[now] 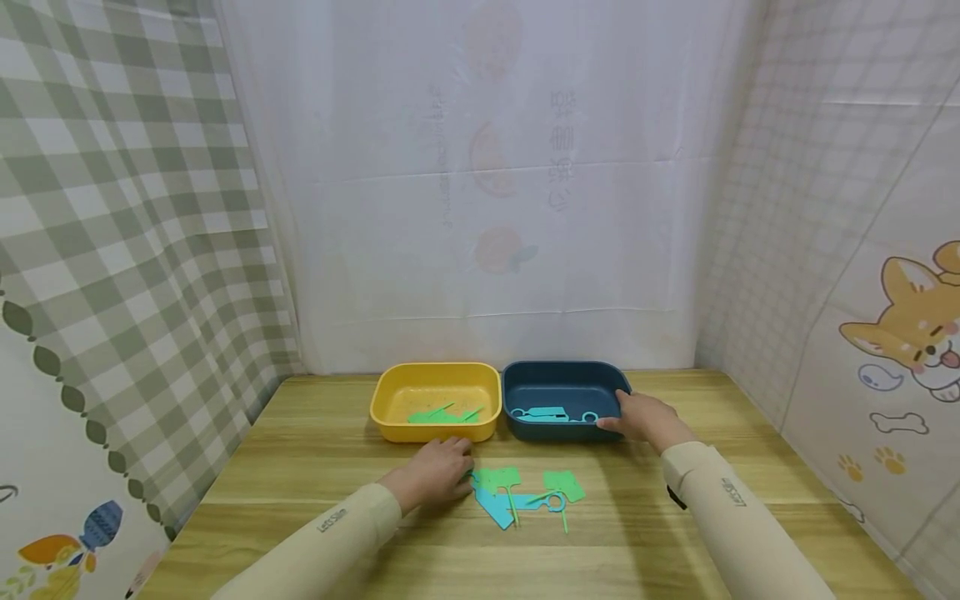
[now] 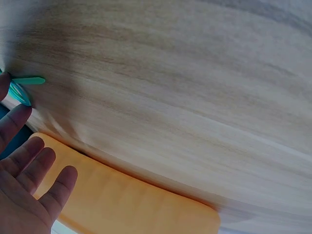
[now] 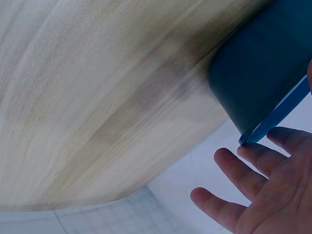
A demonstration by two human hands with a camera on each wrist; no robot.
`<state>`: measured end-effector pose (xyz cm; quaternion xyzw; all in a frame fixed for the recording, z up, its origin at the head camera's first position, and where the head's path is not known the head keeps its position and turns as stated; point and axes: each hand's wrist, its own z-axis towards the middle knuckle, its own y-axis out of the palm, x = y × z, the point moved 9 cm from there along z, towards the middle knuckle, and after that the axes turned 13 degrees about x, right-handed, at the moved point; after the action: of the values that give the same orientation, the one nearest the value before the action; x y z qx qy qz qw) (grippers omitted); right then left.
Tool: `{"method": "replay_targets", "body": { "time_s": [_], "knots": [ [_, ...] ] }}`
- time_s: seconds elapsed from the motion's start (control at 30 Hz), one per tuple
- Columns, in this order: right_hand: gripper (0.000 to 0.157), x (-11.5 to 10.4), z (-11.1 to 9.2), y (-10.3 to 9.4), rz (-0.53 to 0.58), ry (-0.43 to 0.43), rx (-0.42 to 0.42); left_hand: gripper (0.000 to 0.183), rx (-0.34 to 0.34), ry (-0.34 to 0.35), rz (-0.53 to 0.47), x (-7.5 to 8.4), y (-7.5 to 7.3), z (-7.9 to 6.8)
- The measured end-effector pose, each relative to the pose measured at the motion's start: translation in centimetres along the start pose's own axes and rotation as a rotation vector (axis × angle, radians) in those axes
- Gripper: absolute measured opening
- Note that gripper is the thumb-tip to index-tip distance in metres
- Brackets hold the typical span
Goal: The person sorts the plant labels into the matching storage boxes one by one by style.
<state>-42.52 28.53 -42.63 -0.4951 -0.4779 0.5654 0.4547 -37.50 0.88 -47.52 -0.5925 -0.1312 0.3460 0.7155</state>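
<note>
"What's the room like?"

"A white sheet (image 1: 420, 192) hangs behind, a green-checked curtain (image 1: 135, 167) at left, a dog-printed sheet (image 1: 832, 275) at right. They enclose a wood-grain table (image 1: 637, 533)."

"And on it?"

"Towards the back, a yellow tray (image 1: 438, 432) and a navy tray (image 1: 555, 431), side by side. Two pale sleeves (image 1: 738, 517) reach in from the near edge."

"How do the hands lie?"

"The right hand (image 1: 647, 417) is at the navy tray's right end, its fingers spread by the rim. The left hand (image 1: 437, 472) is palm down before the yellow tray, thumb and forefinger at a blue piece (image 1: 496, 508); I can't tell whether they pinch it."

"Other pieces?"

"Green ones (image 1: 564, 483) lie beside that hand, overlapping blue. More green sits in the yellow tray, more blue in the navy."
</note>
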Motion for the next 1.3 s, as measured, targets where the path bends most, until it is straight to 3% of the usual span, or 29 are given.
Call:
{"method": "replay_targets", "body": {
  "time_s": [0.3, 0.77, 1.03, 1.3],
  "knots": [
    [0.084, -0.1, -0.2, 0.0, 0.010, -0.007, 0.006, 0.021, 0.019, 0.009, -0.005, 0.1, -0.2, -0.2],
    [0.083, 0.0, -0.1, -0.1, 0.006, -0.006, 0.015, 0.019, 0.074, -0.021, -0.051, -1.0, -2.6, -0.5],
    [0.083, 0.1, -0.1, -0.2, 0.009, -0.010, 0.020, 0.028, 0.081, -0.010, -0.025, -1.2, -3.7, 0.0],
    [0.084, 0.0, 0.0, -0.1, 0.005, -0.015, 0.019, 0.025, 0.128, -0.003, -0.022, -1.2, -4.6, 0.6]
  ]
}}
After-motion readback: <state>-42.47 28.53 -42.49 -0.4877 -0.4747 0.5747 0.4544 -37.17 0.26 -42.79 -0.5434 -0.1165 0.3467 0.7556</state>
